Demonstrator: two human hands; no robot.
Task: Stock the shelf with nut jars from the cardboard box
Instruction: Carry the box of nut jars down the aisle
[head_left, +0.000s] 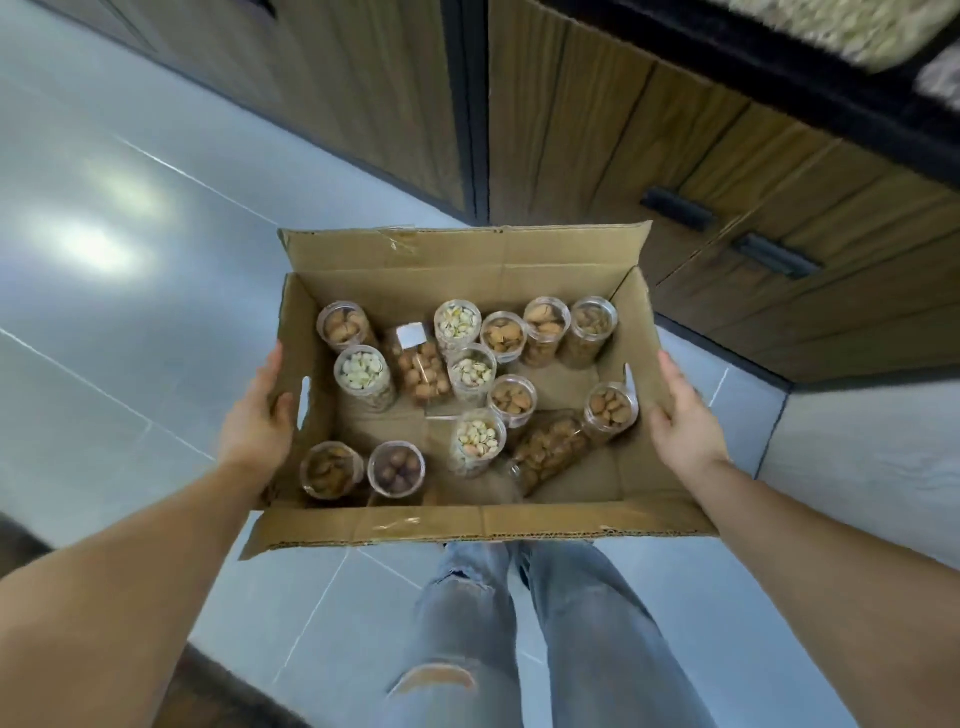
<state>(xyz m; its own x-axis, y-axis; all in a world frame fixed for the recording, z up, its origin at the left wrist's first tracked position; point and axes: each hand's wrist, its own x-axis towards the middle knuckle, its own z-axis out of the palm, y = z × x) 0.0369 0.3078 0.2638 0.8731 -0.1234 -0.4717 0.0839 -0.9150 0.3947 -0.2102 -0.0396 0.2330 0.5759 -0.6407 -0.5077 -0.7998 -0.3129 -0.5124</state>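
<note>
A person is standing on a pale tiled floor (119, 291) in front of a run of wood-fronted cabinet doors (779, 171) and is holding an open cardboard box (467, 522) out at arm's length, above their jeans-clad legs (530, 634). The box is lying with its long axis running left to right, its far flap tilting towards the cabinets and its near flap folding down towards the person.

The left hand (255, 422) is pressing flat on the left end wall, fingers together on the outside and thumb hooking over the rim beside the handle slot. The right hand (684, 422) is mirroring it on the right end wall, fingers closed against the cardboard. Both hands are gripping the box alone, and neither is touching a jar.

The clear plastic nut jars (470, 370) are sitting on the box floor between the two hands, so no shelf stocking has begun. I am counting fourteen: twelve upright and two on their sides. One fallen jar of hazelnuts (421, 371) is lying left of centre with its white-labelled end pointing away; the other, of almonds (550, 449), is lying diagonally near the right front. Four uprights are showing pale pistachios; the rest hold brown nuts.

The almond jar at the right (609, 410) is lying nearest the right hand, and the pistachio jar at the left (362, 371) nearest the left. The box probably needs setting down first. Only a blurred strip of shelf (852, 23) is showing at the top right.
</note>
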